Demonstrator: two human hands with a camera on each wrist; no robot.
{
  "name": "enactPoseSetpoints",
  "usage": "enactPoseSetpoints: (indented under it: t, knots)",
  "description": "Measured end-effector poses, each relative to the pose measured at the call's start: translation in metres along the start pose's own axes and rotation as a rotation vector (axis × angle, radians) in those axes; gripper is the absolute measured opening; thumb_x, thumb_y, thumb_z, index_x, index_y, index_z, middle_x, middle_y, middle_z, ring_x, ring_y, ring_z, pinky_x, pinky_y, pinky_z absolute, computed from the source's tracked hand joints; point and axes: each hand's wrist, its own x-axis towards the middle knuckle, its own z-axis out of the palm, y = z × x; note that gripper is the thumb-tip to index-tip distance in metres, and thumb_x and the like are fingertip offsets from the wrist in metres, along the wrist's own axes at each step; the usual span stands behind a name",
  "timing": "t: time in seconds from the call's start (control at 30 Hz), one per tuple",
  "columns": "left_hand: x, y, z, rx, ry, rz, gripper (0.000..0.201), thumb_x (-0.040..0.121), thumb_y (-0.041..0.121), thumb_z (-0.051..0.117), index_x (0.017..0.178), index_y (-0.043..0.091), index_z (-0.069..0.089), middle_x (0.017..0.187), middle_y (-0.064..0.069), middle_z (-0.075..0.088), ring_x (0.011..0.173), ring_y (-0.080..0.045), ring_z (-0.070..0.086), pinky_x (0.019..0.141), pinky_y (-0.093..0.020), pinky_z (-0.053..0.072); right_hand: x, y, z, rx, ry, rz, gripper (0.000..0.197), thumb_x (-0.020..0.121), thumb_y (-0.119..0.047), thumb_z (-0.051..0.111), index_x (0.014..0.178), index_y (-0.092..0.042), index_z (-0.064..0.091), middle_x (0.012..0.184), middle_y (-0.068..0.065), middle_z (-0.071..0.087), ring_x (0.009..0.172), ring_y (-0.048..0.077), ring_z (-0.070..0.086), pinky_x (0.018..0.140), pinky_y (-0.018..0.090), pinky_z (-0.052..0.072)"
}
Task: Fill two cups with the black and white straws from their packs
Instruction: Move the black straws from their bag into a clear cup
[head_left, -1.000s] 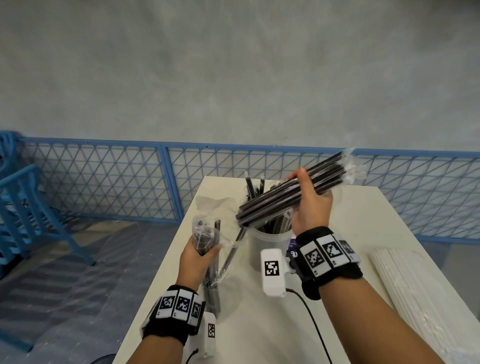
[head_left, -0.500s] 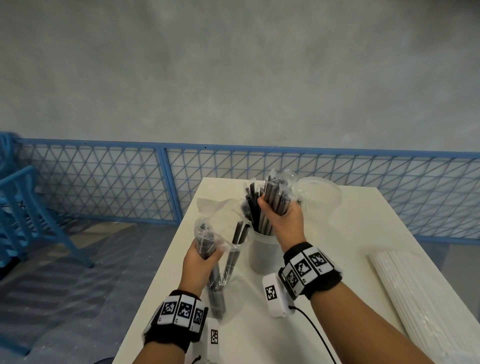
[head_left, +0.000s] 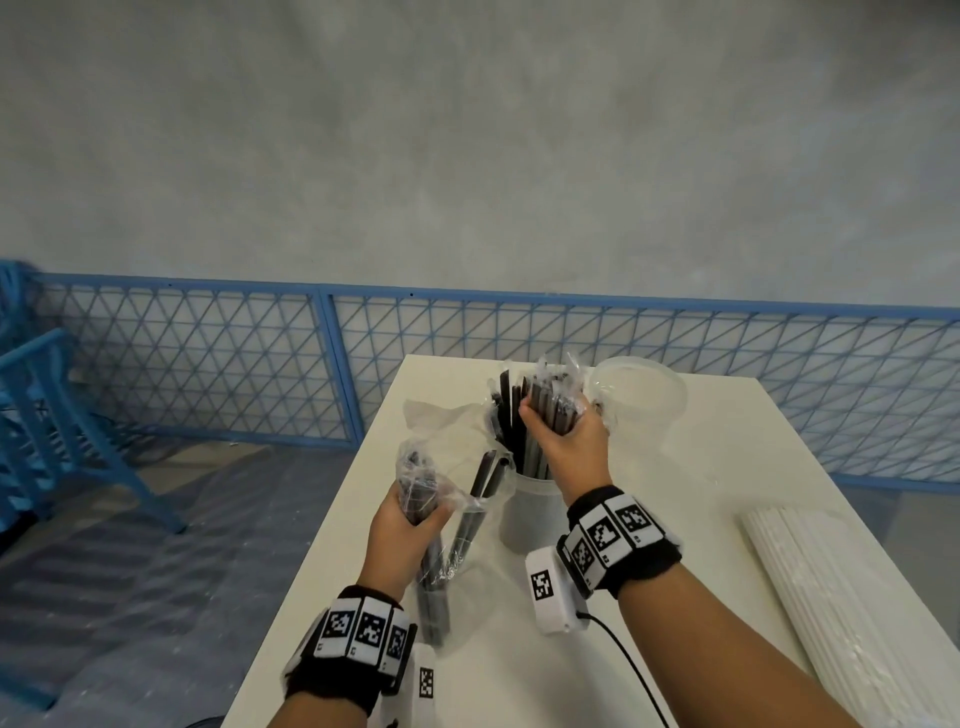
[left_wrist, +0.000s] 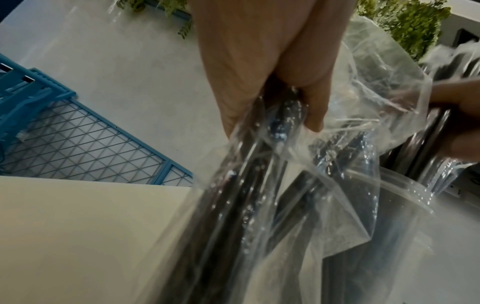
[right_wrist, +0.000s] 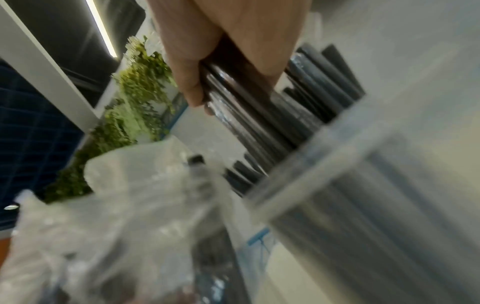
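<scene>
My right hand (head_left: 558, 434) grips a bundle of black straws (head_left: 550, 410) standing upright in a clear cup (head_left: 530, 512) in the middle of the white table (head_left: 701, 493). In the right wrist view the fingers (right_wrist: 192, 82) curl round the black straws (right_wrist: 249, 115) just above the cup's rim (right_wrist: 324, 156). My left hand (head_left: 410, 519) holds the clear plastic pack (head_left: 415, 470) of black straws, tilted, left of the cup; in the left wrist view the hand (left_wrist: 272, 67) grips the pack (left_wrist: 259, 185). A second clear cup (head_left: 636, 395) stands behind, with no straws in it.
A pack of white straws (head_left: 841, 608) lies along the table's right edge. A crumpled clear wrapper (head_left: 441, 415) lies left of the cups. A blue mesh fence (head_left: 208, 358) runs behind the table, and a blue chair (head_left: 57, 426) stands at the left.
My right hand swung the black straw bundle from level above the cup to upright and lowered it into the cup. The left hand with the pack stayed almost still.
</scene>
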Motion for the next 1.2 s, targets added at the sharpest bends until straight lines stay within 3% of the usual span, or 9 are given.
enactPoseSetpoints:
  t: [0.1, 0.2, 0.3, 0.5, 0.6, 0.77, 0.9, 1.03, 1.2]
  knots:
    - [-0.001, -0.002, -0.001, 0.013, -0.004, -0.003, 0.029, 0.076, 0.015, 0.075, 0.102, 0.010, 0.064, 0.100, -0.005, 0.072, 0.098, -0.017, 0.067, 0.092, -0.038, 0.050, -0.002, 0.008, -0.002, -0.028, 0.011, 0.024, 0.039, 0.078, -0.011, 0.071, 0.115, -0.007, 0.059, 0.109, 0.008, 0.067, 0.103, 0.016, 0.063, 0.097, 0.038, 0.050]
    - [-0.001, -0.002, -0.001, 0.009, 0.002, -0.004, 0.030, 0.076, 0.015, 0.075, 0.104, 0.010, 0.064, 0.101, -0.003, 0.072, 0.098, -0.016, 0.066, 0.092, -0.036, 0.050, 0.000, -0.004, -0.002, -0.010, 0.067, -0.120, 0.049, 0.075, -0.004, 0.072, 0.114, -0.022, 0.049, 0.107, 0.002, 0.064, 0.096, -0.005, 0.059, 0.090, 0.014, 0.047]
    - [-0.001, -0.002, 0.001, 0.012, -0.001, -0.008, 0.032, 0.076, 0.016, 0.075, 0.105, 0.010, 0.063, 0.101, -0.002, 0.072, 0.099, -0.015, 0.066, 0.091, -0.034, 0.050, 0.005, -0.016, 0.000, -0.041, 0.054, -0.316, 0.054, 0.078, 0.003, 0.065, 0.116, -0.031, 0.045, 0.095, -0.002, 0.065, 0.091, 0.002, 0.061, 0.086, 0.012, 0.046]
    - [0.000, -0.003, 0.000, 0.027, -0.003, 0.007, 0.032, 0.077, 0.017, 0.075, 0.106, 0.010, 0.063, 0.102, -0.002, 0.072, 0.099, -0.014, 0.066, 0.092, -0.034, 0.050, 0.010, 0.021, -0.003, -0.377, -0.065, -0.435, 0.026, 0.083, 0.008, 0.053, 0.097, -0.009, 0.066, 0.094, 0.006, 0.065, 0.087, -0.006, 0.051, 0.084, 0.006, 0.040]
    - [0.000, -0.002, -0.001, 0.030, -0.001, 0.015, 0.031, 0.077, 0.017, 0.074, 0.105, 0.010, 0.063, 0.102, -0.002, 0.072, 0.099, -0.014, 0.066, 0.090, -0.031, 0.049, 0.006, 0.033, -0.003, -0.461, -0.153, -0.337, 0.028, 0.085, 0.003, 0.055, 0.108, -0.010, 0.063, 0.107, 0.007, 0.063, 0.098, 0.000, 0.051, 0.094, 0.026, 0.045]
    - [-0.002, -0.002, -0.004, 0.032, 0.003, 0.014, 0.031, 0.077, 0.019, 0.075, 0.104, 0.010, 0.064, 0.102, -0.001, 0.072, 0.099, -0.013, 0.066, 0.090, -0.031, 0.050, -0.021, 0.014, 0.005, -0.454, 0.152, -0.593, 0.026, 0.086, -0.022, 0.056, 0.108, -0.009, 0.061, 0.110, 0.007, 0.054, 0.109, 0.013, 0.044, 0.099, 0.014, 0.031]
    - [-0.005, 0.004, -0.003, 0.021, -0.009, 0.025, 0.030, 0.078, 0.017, 0.074, 0.105, 0.008, 0.064, 0.102, -0.002, 0.072, 0.096, -0.010, 0.066, 0.086, -0.027, 0.050, -0.033, 0.014, 0.017, -0.678, -0.212, -0.654, 0.019, 0.088, -0.019, 0.051, 0.100, -0.015, 0.064, 0.102, 0.003, 0.061, 0.098, 0.015, 0.049, 0.090, 0.017, 0.035]
    - [-0.010, 0.009, -0.003, 0.007, -0.029, 0.032, 0.032, 0.078, 0.016, 0.074, 0.107, 0.008, 0.064, 0.102, 0.000, 0.072, 0.092, -0.002, 0.066, 0.080, -0.019, 0.050, -0.033, 0.013, 0.019, -0.946, -0.526, -0.366, 0.033, 0.091, -0.013, 0.051, 0.124, -0.016, 0.053, 0.122, 0.005, 0.055, 0.111, 0.026, 0.048, 0.093, 0.035, 0.043]
    - [-0.015, 0.013, -0.004, -0.015, -0.064, 0.025, 0.033, 0.077, 0.012, 0.074, 0.108, 0.007, 0.065, 0.102, 0.002, 0.072, 0.090, 0.001, 0.066, 0.076, -0.011, 0.051, -0.032, 0.006, 0.017, -0.839, -0.588, -0.242, 0.025, 0.084, -0.013, 0.064, 0.109, -0.012, 0.060, 0.110, 0.007, 0.063, 0.101, 0.022, 0.058, 0.083, 0.026, 0.044]
